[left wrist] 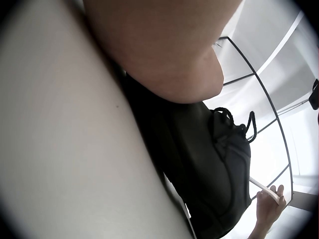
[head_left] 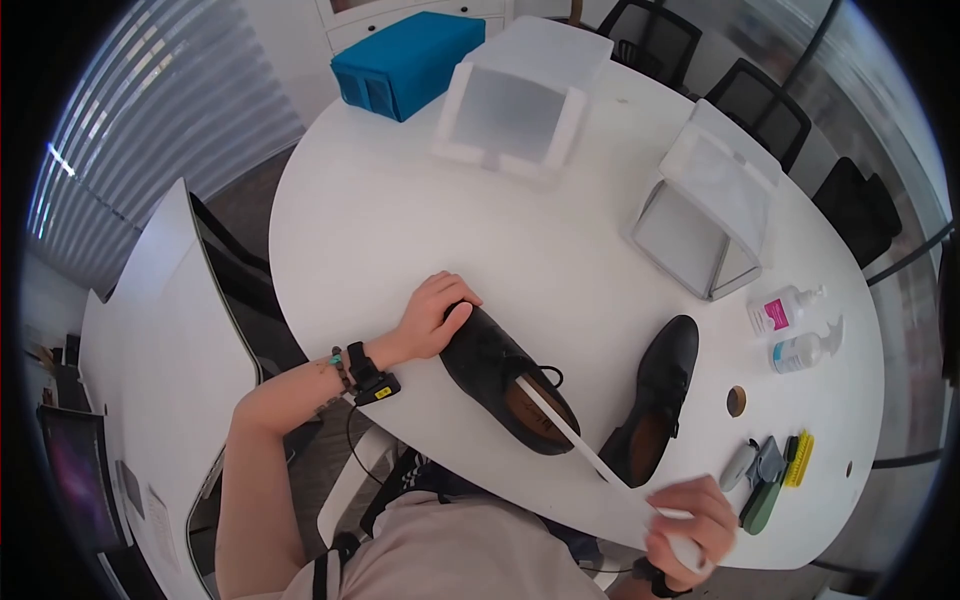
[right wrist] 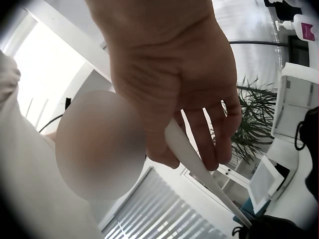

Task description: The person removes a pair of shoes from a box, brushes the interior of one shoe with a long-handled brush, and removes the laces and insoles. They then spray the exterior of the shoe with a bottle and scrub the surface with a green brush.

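My left hand [head_left: 435, 315] grips the toe of a black lace-up shoe [head_left: 485, 375], thumb over the upper. In the left wrist view the same shoe [left wrist: 194, 159] lies close along the white table, its lace loops standing up. A white plastic shoe tree [head_left: 570, 433] runs out of the shoe's opening as a long thin strip; its front end is hidden inside. My right hand [head_left: 690, 530] holds the rounded back end, near the table's front edge. In the right wrist view the strip [right wrist: 199, 172] slopes from my palm down to the shoe. The second black shoe [head_left: 665, 375] stands to the right.
On the white table [head_left: 350, 220] stand a blue case [head_left: 410, 62], a translucent box [head_left: 510, 110] and an open-fronted box [head_left: 690, 225]. To the right are two pump bottles [head_left: 805, 350], a green-backed brush [head_left: 762, 505], a yellow brush [head_left: 800, 460] and a round hole [head_left: 736, 401].
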Demonstrator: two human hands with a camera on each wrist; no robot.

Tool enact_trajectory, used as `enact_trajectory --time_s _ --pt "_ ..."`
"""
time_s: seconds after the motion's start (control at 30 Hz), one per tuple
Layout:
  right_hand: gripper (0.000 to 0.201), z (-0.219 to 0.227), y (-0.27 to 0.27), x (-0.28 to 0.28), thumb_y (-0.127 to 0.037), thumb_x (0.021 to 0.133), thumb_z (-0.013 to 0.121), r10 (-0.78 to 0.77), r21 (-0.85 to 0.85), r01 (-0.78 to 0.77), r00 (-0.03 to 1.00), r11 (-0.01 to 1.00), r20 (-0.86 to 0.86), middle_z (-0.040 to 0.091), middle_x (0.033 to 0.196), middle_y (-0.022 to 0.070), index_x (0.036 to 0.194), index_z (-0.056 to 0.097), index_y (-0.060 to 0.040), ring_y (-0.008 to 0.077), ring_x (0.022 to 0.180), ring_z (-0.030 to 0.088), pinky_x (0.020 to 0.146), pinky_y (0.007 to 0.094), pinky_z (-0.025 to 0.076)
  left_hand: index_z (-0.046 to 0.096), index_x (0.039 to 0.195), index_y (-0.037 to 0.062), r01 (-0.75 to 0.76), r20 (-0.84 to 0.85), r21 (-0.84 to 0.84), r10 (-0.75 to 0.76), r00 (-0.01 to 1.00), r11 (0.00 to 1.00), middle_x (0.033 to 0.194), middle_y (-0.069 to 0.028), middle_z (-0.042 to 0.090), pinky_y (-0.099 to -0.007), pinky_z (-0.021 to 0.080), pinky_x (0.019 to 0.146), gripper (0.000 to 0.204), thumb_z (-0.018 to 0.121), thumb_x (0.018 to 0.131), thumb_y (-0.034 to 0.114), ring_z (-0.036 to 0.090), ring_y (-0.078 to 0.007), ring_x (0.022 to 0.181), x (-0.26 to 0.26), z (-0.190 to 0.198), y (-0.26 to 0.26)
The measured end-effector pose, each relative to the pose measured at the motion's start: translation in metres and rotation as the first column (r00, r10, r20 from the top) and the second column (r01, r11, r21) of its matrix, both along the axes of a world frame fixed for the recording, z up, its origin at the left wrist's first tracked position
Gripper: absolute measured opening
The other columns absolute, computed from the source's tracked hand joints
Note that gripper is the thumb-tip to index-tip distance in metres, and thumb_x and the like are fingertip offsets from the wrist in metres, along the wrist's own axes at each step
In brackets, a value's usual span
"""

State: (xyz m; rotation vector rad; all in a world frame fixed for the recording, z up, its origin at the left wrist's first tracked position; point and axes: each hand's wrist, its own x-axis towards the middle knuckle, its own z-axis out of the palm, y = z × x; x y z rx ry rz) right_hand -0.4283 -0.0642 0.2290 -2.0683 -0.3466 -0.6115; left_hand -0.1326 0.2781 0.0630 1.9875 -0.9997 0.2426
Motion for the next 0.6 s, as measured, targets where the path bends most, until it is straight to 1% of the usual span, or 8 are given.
enact_trajectory --time_s 0.03,0.1,0.17,0.3,0.43,0.5,0.53,0.6 --pt "0.029 0.004 -0.005 -0.005 -0.027 0.086 0.081 -0.007 -0.001 0.007 0.996 1.000 0.087 0.072 0.075 0.0124 0.074 0.063 -0.0076 0.0270 0.065 0.065 0.066 0.0390 0.048 0.071 0.102 0.0050 -0.008 -0.010 -0.020 0.008 1.000 1.000 0.097 -0.0119 0.068 -0.0439 0.049 0.087 0.024 0.057 0.108 0.024 0.061 -0.0351 0.092 -0.003 -0.001 0.000" --pt "0.042 -0.003 0.001 -0.013 -0.037 0.091 0.076 -0.344 0.204 0.293 0.890 0.934 0.300 0.063 0.064 0.0082 0.068 0.055 -0.0091 0.0217 0.057 0.055 0.060 0.0369 0.039 0.071 0.102 0.0050 -0.006 -0.016 -0.012 0.006 1.000 1.000 0.097 -0.0119 0.068 -0.0438 0.049 0.087 0.024 0.057 0.108 0.024 0.061 -0.0350 0.092 -0.003 -0.002 0.001" --pt "0.024 -0.006 -0.007 -0.007 -0.027 0.077 0.085 -0.232 0.175 0.195 0.946 0.965 0.225 0.075 0.074 0.0148 0.076 0.072 -0.0071 0.0272 0.063 0.068 0.067 0.0358 0.048 0.071 0.102 0.0049 0.002 -0.009 -0.012 -0.002 1.000 1.000 0.098 -0.0119 0.068 -0.0437 0.049 0.087 0.024 0.057 0.108 0.024 0.061 -0.0350 0.092 -0.001 -0.002 0.000" --pt "0.021 -0.034 0.020 0.032 -0.018 0.074 0.086 0.123 0.070 -0.113 0.979 0.991 -0.164 0.081 0.098 0.0132 0.088 0.078 -0.0037 0.0343 0.088 0.076 0.075 0.0409 0.053 0.071 0.102 0.0049 0.011 -0.021 -0.018 -0.012 1.000 1.000 0.099 -0.0124 0.069 -0.0444 0.050 0.088 0.023 0.059 0.108 0.023 0.063 -0.0358 0.095 -0.001 -0.003 0.001" --pt "0.021 -0.027 -0.018 0.004 -0.019 0.080 0.085 -0.065 0.087 0.057 0.994 0.995 0.093 0.079 0.095 0.0173 0.090 0.074 -0.0036 0.0376 0.087 0.075 0.079 0.0465 0.056 0.071 0.105 0.0048 0.005 0.009 0.001 -0.005 1.000 1.000 0.102 -0.0134 0.069 -0.0451 0.050 0.093 0.024 0.058 0.109 0.024 0.064 -0.0366 0.099 0.002 -0.011 0.004" --pt "0.047 -0.015 -0.009 -0.001 -0.039 0.097 0.072 -0.272 0.144 0.256 0.957 0.956 0.101 0.071 0.074 0.0144 0.071 0.056 -0.0040 0.0317 0.081 0.068 0.074 0.0432 0.051 0.071 0.104 0.0050 -0.012 0.006 0.005 0.012 1.000 1.000 0.102 -0.0133 0.069 -0.0457 0.050 0.093 0.024 0.058 0.109 0.024 0.064 -0.0369 0.100 0.002 -0.013 0.003" --pt "0.037 -0.022 -0.033 -0.006 -0.034 0.097 0.074 -0.080 0.110 0.075 0.996 0.991 0.049 0.074 0.082 0.0170 0.080 0.062 -0.0038 0.0330 0.090 0.069 0.080 0.0445 0.052 0.070 0.103 0.0052 0.003 0.007 0.003 -0.003 1.000 1.000 0.102 -0.0133 0.069 -0.0462 0.050 0.093 0.024 0.058 0.109 0.024 0.064 -0.0372 0.100 0.002 -0.013 0.004" --pt "0.031 -0.025 -0.010 0.018 -0.030 0.095 0.076 0.041 0.075 -0.037 0.997 0.996 -0.058 0.075 0.088 0.0188 0.086 0.064 -0.0034 0.0344 0.092 0.070 0.083 0.0456 0.053 0.070 0.102 0.0064 -0.012 -0.006 0.006 0.012 1.000 1.000 0.102 -0.0122 0.069 -0.0464 0.050 0.094 0.023 0.058 0.109 0.025 0.064 -0.0365 0.101 0.000 -0.013 0.004"
